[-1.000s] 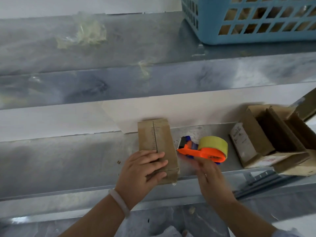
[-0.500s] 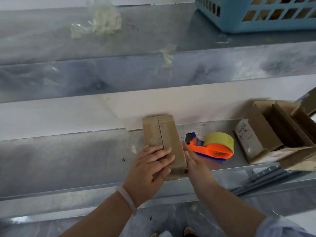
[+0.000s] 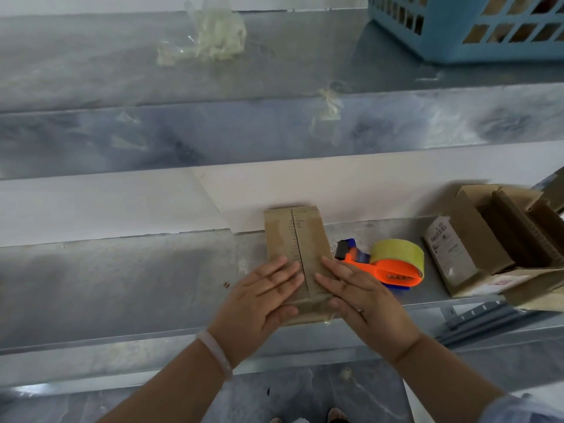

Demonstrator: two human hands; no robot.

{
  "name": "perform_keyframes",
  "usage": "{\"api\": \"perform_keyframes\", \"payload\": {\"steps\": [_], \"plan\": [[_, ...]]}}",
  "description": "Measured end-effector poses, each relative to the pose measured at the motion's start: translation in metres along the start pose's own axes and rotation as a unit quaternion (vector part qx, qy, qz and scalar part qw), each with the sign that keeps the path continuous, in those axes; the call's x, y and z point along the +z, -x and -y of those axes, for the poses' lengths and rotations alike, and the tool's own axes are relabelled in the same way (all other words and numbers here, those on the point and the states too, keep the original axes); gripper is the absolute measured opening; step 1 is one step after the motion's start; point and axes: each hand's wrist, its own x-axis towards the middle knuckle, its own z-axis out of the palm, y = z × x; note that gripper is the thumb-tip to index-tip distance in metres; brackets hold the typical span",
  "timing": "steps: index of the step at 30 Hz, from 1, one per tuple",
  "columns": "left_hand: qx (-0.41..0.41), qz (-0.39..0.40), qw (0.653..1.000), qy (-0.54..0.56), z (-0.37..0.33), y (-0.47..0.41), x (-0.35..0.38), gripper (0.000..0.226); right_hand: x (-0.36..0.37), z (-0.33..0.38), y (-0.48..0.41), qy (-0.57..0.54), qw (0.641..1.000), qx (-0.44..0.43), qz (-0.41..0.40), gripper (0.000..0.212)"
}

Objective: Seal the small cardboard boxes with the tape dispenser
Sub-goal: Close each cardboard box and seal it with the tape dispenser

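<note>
A small brown cardboard box (image 3: 294,233) lies lengthwise on the metal shelf (image 3: 122,285), with a tape strip along its closed centre seam. My left hand (image 3: 259,303) lies flat on the box's near left part, thumb against the near end. My right hand (image 3: 363,300) lies flat on the near right part, fingers pointing at the seam. Both hands press on the box. The orange tape dispenser (image 3: 393,264), with its yellow tape roll, rests on the shelf just right of the box, in nobody's hand.
Open cardboard boxes (image 3: 476,248) stand at the right end of the shelf. A blue plastic basket (image 3: 457,32) sits on the upper shelf at top right. Crumpled clear tape (image 3: 213,35) lies on the upper shelf, and a scrap (image 3: 328,111) hangs from its front edge.
My right hand left the tape dispenser on the shelf, moved left and now lies flat on the box. My left hand stayed on the box.
</note>
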Motion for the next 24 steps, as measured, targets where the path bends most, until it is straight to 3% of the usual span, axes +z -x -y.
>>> {"api": "perform_keyframes", "payload": {"steps": [6,8,10,11,13,14,17,19,24], "plan": [[-0.055,0.021,0.997,0.045,-0.004,0.005,-0.003,0.048,-0.003,0.009,0.0,-0.108,0.99,0.079,0.034,0.04],[-0.13,-0.013,0.986,0.102,-0.018,0.008,-0.001,0.058,0.0,0.021,0.003,-0.196,0.972,0.127,0.012,0.045],[-0.272,-0.083,0.937,0.205,-0.038,0.002,0.001,0.075,0.005,0.038,0.0,-0.312,0.919,0.229,-0.073,0.054],[-0.345,-0.111,0.892,0.271,-0.049,-0.006,0.001,0.081,0.01,0.047,-0.005,-0.351,0.886,0.283,-0.108,0.054],[-0.429,-0.142,0.798,0.399,-0.062,-0.024,0.008,0.08,0.022,0.062,-0.016,-0.386,0.843,0.352,-0.124,0.054],[-0.448,-0.152,0.78,0.41,-0.064,-0.029,0.014,0.073,0.028,0.067,-0.021,-0.388,0.834,0.372,-0.126,0.05],[-0.449,-0.191,0.79,0.371,-0.062,-0.032,0.024,0.05,0.036,0.073,-0.029,-0.332,0.84,0.399,-0.156,0.037],[-0.459,-0.201,0.781,0.373,-0.059,-0.03,0.028,0.053,0.036,0.072,-0.029,-0.31,0.843,0.41,-0.161,0.036],[-0.477,-0.197,0.719,0.465,-0.06,-0.027,0.028,0.044,0.033,0.076,-0.029,-0.336,0.824,0.43,-0.155,0.041]]}}
